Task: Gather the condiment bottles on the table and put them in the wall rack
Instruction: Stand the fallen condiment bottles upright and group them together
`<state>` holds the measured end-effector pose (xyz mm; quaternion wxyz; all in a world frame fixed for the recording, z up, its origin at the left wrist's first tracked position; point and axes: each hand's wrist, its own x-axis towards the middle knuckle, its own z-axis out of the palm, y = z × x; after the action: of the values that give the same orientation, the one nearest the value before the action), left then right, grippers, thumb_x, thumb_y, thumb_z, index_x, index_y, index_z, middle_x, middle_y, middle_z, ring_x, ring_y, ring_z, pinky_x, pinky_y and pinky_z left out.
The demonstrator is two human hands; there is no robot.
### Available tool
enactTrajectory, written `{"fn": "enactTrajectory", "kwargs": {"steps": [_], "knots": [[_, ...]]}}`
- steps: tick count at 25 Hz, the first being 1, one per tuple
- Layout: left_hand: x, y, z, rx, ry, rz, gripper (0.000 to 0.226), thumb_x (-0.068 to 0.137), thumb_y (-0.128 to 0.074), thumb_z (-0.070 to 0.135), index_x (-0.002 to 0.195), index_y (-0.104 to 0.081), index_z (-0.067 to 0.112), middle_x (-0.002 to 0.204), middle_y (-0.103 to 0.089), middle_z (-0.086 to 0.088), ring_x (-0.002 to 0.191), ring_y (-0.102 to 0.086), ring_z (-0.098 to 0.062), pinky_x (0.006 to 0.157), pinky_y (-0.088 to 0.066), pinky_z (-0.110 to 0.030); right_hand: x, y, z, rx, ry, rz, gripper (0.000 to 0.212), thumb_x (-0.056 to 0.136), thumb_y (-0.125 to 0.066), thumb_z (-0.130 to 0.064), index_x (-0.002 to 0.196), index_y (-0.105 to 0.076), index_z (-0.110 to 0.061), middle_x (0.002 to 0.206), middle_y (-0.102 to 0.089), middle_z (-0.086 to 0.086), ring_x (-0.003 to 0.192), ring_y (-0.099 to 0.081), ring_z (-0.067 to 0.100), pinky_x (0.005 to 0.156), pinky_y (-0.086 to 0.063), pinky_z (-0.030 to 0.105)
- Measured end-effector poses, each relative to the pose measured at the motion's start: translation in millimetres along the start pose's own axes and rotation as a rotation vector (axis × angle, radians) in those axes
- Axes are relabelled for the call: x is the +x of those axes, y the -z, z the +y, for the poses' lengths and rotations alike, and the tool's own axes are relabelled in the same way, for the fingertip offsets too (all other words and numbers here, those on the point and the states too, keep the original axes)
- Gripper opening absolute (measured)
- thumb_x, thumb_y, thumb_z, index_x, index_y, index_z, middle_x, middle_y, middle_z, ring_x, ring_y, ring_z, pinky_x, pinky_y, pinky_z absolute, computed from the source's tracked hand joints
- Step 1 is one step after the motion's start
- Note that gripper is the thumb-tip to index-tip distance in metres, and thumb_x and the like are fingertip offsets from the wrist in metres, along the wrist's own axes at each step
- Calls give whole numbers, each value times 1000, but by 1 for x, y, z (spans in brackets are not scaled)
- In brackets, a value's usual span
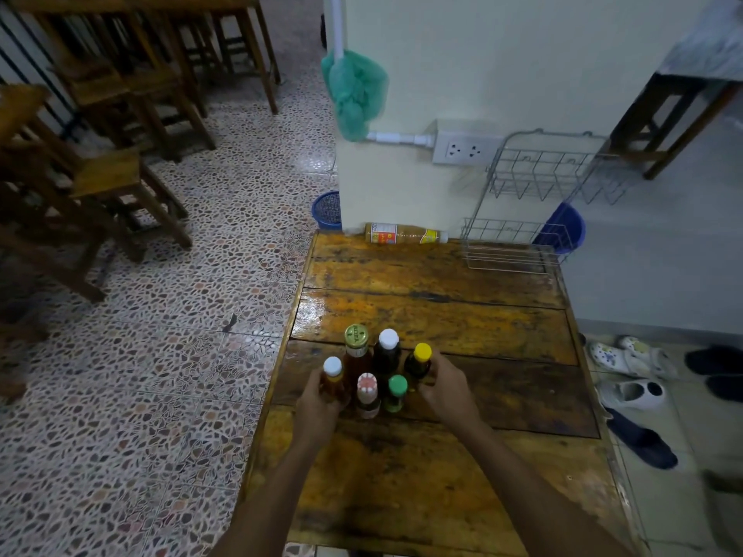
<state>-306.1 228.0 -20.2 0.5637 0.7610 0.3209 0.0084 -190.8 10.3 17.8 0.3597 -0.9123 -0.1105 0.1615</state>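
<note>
Tabletop (pixel 462 327): bottles (pixel 372 371) between both grips.

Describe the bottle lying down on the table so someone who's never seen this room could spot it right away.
Start at the wooden table and look to its far edge, where it meets the pale wall under the power socket. The bottle lying on its side rests there, just left of the wire wall rack. Unlike the six upright bottles clustered between the hands, it lies flat and alone.

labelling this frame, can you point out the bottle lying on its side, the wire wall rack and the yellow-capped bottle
bottle lying on its side (pixel 406 234): head view, on its label, mid-body
wire wall rack (pixel 553 173): head view, on the upper basket's front wires
yellow-capped bottle (pixel 422 352): head view, on its yellow cap
</note>
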Motion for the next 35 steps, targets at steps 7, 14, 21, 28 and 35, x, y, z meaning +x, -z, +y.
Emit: {"fn": "enactTrajectory", "kwargs": {"steps": [7, 14, 21, 28, 35], "knots": [[3, 0, -2, 17, 18, -19, 60, 86, -79, 1, 134, -55, 27, 122, -71, 2, 117, -65, -23, 93, -57, -50, 3, 0, 5, 8, 12, -10, 58, 83, -75, -6, 133, -55, -27, 130, -65, 0, 120, -59, 22, 87, -47, 30], [-7, 0, -1, 57, 14, -65, 72, 85, -77, -4, 145, -49, 25, 122, -67, 4, 117, -65, -23, 94, -57, -47, 3, 0, 9, 17, 51, -59, 61, 78, -80, -7, 130, -59, -31, 129, -65, -8, 120, -58, 14, 90, -42, 22], [-11, 6, 1, 120, -59, -112, 78, 90, -69, -8, 141, -38, 41, 128, -59, 15, 121, -59, -15, 96, -53, -38, 5, -1, 9, 14, 41, -72, 60, 77, -79, -8, 130, -59, -30, 129, -65, -8, 119, -58, 14, 88, -42, 21], [5, 30, -6, 240, -117, -201, 82, 89, -54, -20, 141, -43, 42, 135, -61, 12, 127, -57, -9, 94, -56, -22, 9, 8, 17, 3, 31, -127, 66, 78, -77, -4, 137, -53, -22, 135, -62, 1, 124, -56, 21, 98, -49, 34], [87, 57, 48, 281, -140, -95, 49, 100, -64, 8, 146, -48, 17, 141, -61, -9, 124, -61, -24, 94, -55, -38, 59, 49, 18, 60, -122, -69, 53, 93, -67, -12, 141, -48, -18, 128, -62, 5, 105, -65, 19, 83, -58, 39]]}}
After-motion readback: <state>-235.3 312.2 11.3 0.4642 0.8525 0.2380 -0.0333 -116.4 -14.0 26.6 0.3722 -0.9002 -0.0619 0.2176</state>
